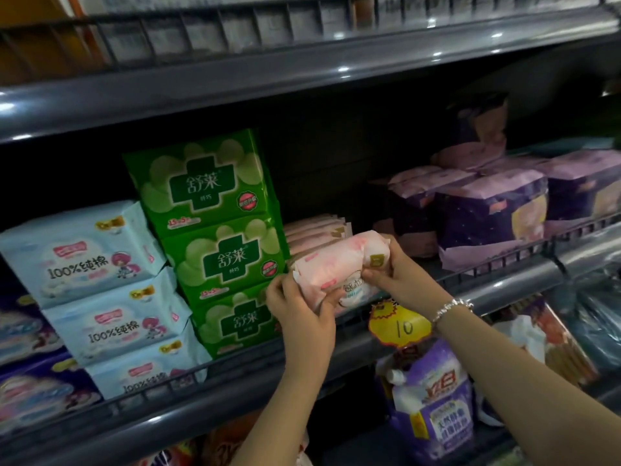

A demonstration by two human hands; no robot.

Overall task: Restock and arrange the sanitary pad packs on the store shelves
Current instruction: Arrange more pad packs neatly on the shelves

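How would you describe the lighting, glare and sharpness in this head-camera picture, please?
Head view: dim overall, the recess behind the pink pack nearly black; white glare spots dot the upper shelf edge; the top rail is blurred, while the green packs and both hands, left hand and right hand, are fairly sharp; the wide-angle lens bends the shelves.

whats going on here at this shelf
A person is restocking a store shelf. Both hands hold one pink pad pack: the left hand pinches its lower left end and the right hand grips its right end. The pack sits at the shelf's wire front rail, in front of a row of similar pink packs, between the stacked green packs and the purple packs. It is not yet set in place.
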